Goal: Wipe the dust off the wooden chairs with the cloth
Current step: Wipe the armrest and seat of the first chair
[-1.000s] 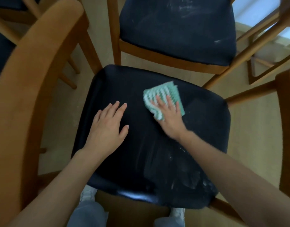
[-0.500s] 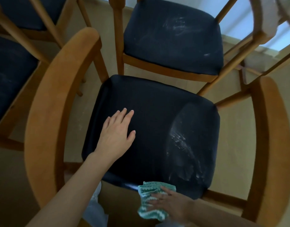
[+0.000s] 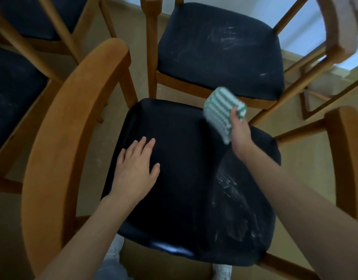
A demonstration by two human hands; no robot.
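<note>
**Near chair, seat part-wiped: cloth raised at the far right corner**

**Step in hand.** Wiping the dark seat (image 3: 190, 178) of the near chair (image 3: 73, 142). This looks like the pause between strokes, with the cloth off the surface.

**Cloth.** The green-and-white cloth (image 3: 220, 110) is folded to a pad and blurred. It is held over the seat's far right corner and appears lifted clear of it.

**Right hand.** The right hand (image 3: 240, 132) grips the cloth's lower edge, with the thumb across the front. The other fingers are hidden behind the cloth.

**Left hand.** The left hand (image 3: 136, 168) lies palm down on the left half of the seat, fingers straight and slightly spread, holding nothing. It probably steadies the chair.

**Next move.**
- The pale dust streaks (image 3: 230, 199) run along the right side toward the near right corner.
- The cloth needs to come down flat there and be drawn across with even pressure.
- The wooden arms look untouched.

**Surface.** The upholstery is dark, smooth and faintly glossy at the near edge. The left half looks clean.

**Room.**
- The far chair (image 3: 218, 49) stands just beyond, its seat smeared with dust.
- Two more chairs (image 3: 14, 87) stand to the left.
- The floor (image 3: 117, 63) is pale beige.
- A bright window area is at upper right.
- The person's shoes (image 3: 115, 251) show below the near edge.
</note>
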